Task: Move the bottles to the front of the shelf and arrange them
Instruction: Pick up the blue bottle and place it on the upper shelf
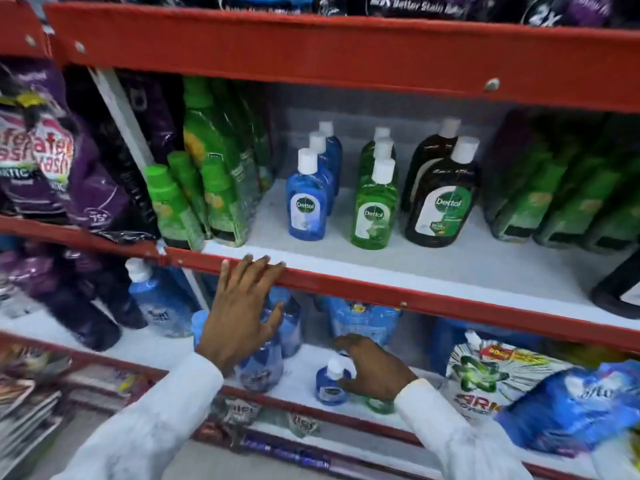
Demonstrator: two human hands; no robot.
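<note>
Along a red-edged store shelf (346, 285), three files of Dettol bottles are being displayed on the white middle tier, set back from the front lip: blue bottles (306, 206) on the left, green bottles (374, 209) in the centre and dark brown bottles (440, 206) on the right, each file running toward the back wall. Green-capped bottles (180, 202) and purple detergent pouches (52, 161) are being kept to their left. The left hand (242, 313) is being held open, fingers spread, with the fingertips laid on the red front rail just below the blue file. One tier down, the right hand (374, 368) is being curled loosely around a small blue bottle (330, 386) standing near that tier's front edge; whether it is actually being gripped cannot be told through the blur. Blue refill pouches (360, 320) are being stocked behind it.
</note>
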